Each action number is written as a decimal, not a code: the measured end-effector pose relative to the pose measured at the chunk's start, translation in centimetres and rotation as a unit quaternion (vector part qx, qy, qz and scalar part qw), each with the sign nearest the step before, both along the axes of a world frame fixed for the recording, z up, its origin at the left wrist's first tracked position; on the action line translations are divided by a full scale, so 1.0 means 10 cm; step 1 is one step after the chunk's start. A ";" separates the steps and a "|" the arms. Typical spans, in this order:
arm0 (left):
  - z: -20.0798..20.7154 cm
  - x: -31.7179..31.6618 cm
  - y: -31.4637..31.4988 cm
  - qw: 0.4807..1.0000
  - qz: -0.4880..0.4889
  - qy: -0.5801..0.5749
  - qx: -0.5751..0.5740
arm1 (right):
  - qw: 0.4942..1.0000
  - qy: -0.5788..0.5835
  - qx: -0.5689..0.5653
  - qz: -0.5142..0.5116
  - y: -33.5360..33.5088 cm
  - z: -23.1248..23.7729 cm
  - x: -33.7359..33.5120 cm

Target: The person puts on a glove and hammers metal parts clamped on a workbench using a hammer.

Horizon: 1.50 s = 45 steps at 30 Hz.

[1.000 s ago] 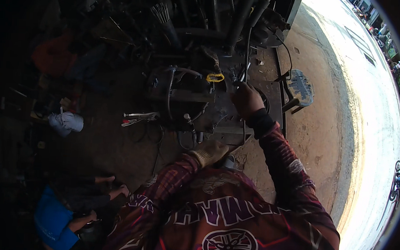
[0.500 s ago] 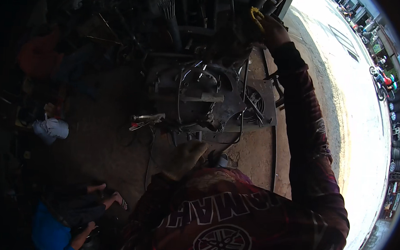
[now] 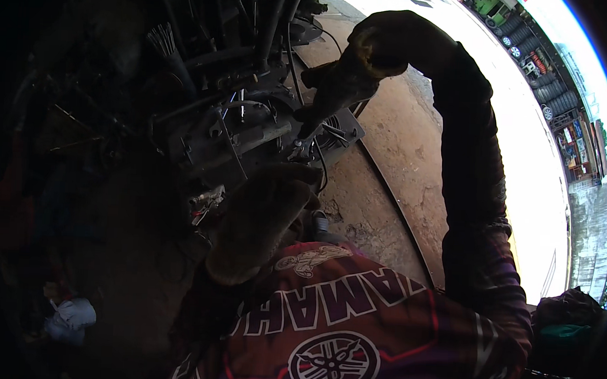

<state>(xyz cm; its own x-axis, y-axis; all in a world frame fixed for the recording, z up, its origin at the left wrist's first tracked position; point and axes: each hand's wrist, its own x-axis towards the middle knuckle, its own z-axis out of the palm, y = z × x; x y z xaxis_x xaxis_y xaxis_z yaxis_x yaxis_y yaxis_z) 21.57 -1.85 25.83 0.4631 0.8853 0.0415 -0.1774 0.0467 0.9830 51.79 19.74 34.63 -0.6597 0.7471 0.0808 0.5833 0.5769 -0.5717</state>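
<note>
My left hand [image 3: 261,218] wears a thick, light-brown work glove and hangs before my shirt. Its fingers stretch toward the metal worktable [image 3: 204,148], apart from it, with nothing seen in them. My right arm bends over the table's right side. At its end, my right hand [image 3: 370,50] is mostly lost in shadow, with a bit of yellow on it. A dark, glove-like shape [image 3: 345,90] runs down from there toward the table; whether worn or held is unclear. On the tabletop lie a flat metal bar [image 3: 262,137] and a coil [image 3: 333,133].
A clamp-like tool [image 3: 206,204] sits at the table's near left edge. Thin rods stand in a tube [image 3: 177,65] behind. A long dark floor rail [image 3: 397,210] runs along the right. A pale bundle [image 3: 71,318] is at lower left, and a dark bag [image 3: 569,309] at right.
My view has swung right, so the table sits farther left. My right hand, bare beside something yellow before, is now nearer and lower over the table. My gloved left hand has risen.
</note>
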 end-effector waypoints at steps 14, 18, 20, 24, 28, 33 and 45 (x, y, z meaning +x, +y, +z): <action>-0.66 0.89 0.17 0.991 0.003 0.087 -0.106 | 0.853 0.157 -0.313 -0.386 -2.30 -1.62 -0.16; -0.90 1.20 0.21 0.956 -0.018 0.290 -0.035 | 0.835 0.341 -0.258 -0.346 -2.45 -2.06 -0.01; -1.26 1.32 0.17 0.862 -0.082 0.403 0.296 | 0.865 0.223 -0.160 -0.420 -2.39 -2.09 0.11; -1.23 1.56 0.05 0.798 -0.062 0.468 0.375 | 0.877 0.262 -0.070 -0.397 -2.37 -2.33 0.30; -1.03 1.71 0.06 0.892 0.054 0.411 0.181 | 0.909 0.224 -0.018 -0.351 -2.32 -2.36 0.30; -1.07 1.72 -0.03 0.916 0.067 0.396 0.015 | 0.920 0.240 -0.062 -0.303 -2.30 -2.41 0.28; -0.95 1.51 -0.08 0.934 0.135 0.304 -0.130 | 0.922 0.245 -0.128 -0.273 -2.28 -2.37 0.21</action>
